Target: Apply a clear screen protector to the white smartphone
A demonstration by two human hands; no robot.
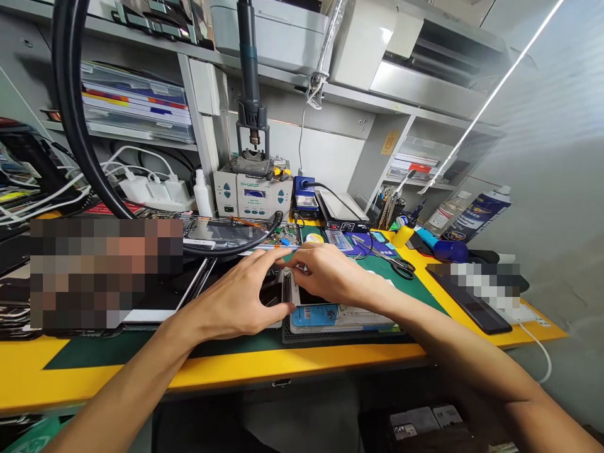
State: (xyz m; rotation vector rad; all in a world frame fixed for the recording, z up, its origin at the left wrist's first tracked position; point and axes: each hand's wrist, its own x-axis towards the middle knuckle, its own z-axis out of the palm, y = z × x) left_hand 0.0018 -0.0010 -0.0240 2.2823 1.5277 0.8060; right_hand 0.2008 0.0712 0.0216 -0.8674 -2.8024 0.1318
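In the middle of the bench, both hands meet at a phone (296, 293) with a white edge and a dark face. My left hand (236, 292) is bent around its left end, the thumb pressed at the near corner and the fingers arched over the far side. My right hand (325, 272) is closed, with its curled fingertips at the phone's upper left edge. Part of the phone is hidden beneath this hand. Under it lies a blue and white flat box (314, 316), on a black perforated mat (306, 338).
A hot-air station (255, 195) stands behind, its black hose (66, 94) looping along the left. Scissors (401, 267) lie on the green mat (425, 296). At right are a dark phone (472, 302) and a spray can (479, 214). Circuit boards (287, 234) lie beyond the hands.
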